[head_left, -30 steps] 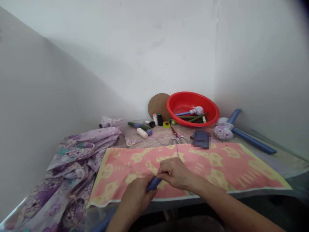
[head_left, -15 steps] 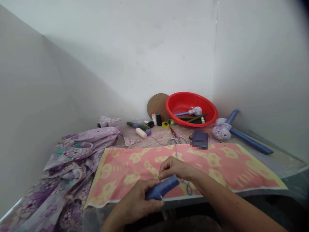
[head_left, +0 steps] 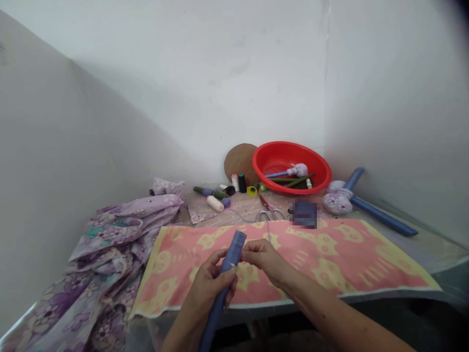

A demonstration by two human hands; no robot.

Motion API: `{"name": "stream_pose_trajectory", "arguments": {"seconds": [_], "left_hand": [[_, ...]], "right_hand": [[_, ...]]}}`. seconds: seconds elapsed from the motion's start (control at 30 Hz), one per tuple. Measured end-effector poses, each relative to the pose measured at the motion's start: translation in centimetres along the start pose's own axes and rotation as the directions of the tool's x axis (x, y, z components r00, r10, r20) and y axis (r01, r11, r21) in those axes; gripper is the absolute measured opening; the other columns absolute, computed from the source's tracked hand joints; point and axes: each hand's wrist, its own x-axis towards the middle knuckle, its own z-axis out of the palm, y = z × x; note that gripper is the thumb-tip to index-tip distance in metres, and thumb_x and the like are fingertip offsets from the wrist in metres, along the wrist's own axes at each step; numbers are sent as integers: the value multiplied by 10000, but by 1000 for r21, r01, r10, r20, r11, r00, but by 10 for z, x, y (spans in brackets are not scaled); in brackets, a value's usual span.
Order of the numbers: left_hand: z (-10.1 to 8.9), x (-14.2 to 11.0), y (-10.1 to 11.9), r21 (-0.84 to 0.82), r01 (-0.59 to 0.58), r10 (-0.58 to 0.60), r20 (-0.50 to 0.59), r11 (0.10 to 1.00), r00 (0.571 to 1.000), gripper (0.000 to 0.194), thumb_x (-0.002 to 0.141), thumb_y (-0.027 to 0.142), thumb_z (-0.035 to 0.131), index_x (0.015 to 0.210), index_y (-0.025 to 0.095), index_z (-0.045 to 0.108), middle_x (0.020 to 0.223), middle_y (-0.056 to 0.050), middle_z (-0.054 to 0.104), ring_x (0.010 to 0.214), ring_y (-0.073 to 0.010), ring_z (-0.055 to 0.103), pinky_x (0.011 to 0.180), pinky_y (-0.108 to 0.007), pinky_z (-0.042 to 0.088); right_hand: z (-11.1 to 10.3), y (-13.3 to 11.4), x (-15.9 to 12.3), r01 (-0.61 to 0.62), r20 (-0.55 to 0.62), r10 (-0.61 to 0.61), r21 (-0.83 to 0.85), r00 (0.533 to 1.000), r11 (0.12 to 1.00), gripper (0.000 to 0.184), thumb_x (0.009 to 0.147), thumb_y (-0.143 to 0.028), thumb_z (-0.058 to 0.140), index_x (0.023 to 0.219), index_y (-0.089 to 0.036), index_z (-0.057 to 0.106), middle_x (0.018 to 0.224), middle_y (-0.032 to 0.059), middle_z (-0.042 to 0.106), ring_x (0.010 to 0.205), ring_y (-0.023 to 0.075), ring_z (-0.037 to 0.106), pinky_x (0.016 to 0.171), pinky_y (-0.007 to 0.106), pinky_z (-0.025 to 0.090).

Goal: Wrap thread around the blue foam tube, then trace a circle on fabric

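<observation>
My left hand (head_left: 216, 281) is wrapped round a blue fabric-covered stick (head_left: 237, 243), which slants up and away from me, its flat end at the top. A small pale spot shows on its side near my thumb. Close against the stick's right side, my right hand (head_left: 266, 259) pinches purple yarn (head_left: 268, 230) between thumb and fingers. That yarn trails back past the scissors (head_left: 266, 205) to a small purple ball (head_left: 226, 201). Its end at my fingertips is too small to make out. Beneath both hands lies a pink and yellow patterned towel (head_left: 293, 274).
Flowered purple cloth (head_left: 110, 249) is heaped at the left. Behind the towel are thread spools (head_left: 242, 183), a red basin (head_left: 293, 146) holding sticks, and a cardboard disc (head_left: 240, 161). A pixelated dark object (head_left: 305, 214) and a blue stick with stuffed flowered balls (head_left: 383, 215) lie right.
My left hand has turned the stick from slanting rightward to more upright, showing more of its length below. My right hand has shifted slightly, and the yarn loop under it no longer shows.
</observation>
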Motion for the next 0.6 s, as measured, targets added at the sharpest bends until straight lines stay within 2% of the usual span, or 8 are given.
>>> {"name": "stream_pose_trajectory", "arguments": {"seconds": [0.23, 0.33, 0.5, 0.6], "left_hand": [[1, 1, 2, -129, 31, -30, 3, 991, 1000, 402, 660, 357, 623, 972, 162, 463, 517, 41, 522, 315, -38, 401, 304, -138, 299], [-3, 1, 2, -109, 45, -47, -13, 993, 999, 429, 646, 366, 638, 981, 157, 471, 511, 41, 517, 317, -40, 404, 303, -138, 300], [-11, 4, -1, -24, 66, -66, -14, 998, 998, 489, 641, 385, 643, 1030, 147, 466, 518, 39, 518, 331, -55, 429, 314, -153, 320], [-10, 6, -1, 53, 64, -62, -24, 997, 998, 520, 635, 387, 645, 1054, 136, 465, 498, 45, 506, 342, -73, 446, 319, -167, 339]], "right_hand": [[6, -2, -3, 66, -44, -67, -25, 997, 998, 222, 630, -318, 611, 546, -114, 593, 502, -24, 476, 501, 73, 366, 507, 209, 286], [6, -6, -5, 89, -21, -91, -91, 996, 992, 227, 629, -328, 604, 548, -117, 598, 506, -24, 468, 506, 77, 370, 498, 209, 292], [1, -9, -9, 133, 87, -115, -242, 990, 961, 184, 669, -276, 559, 617, -118, 636, 500, -30, 447, 485, 68, 341, 469, 201, 269], [-1, -9, -10, 139, 92, -116, -319, 989, 937, 185, 673, -261, 546, 581, -120, 621, 483, -34, 419, 478, 69, 329, 456, 201, 254]]}}
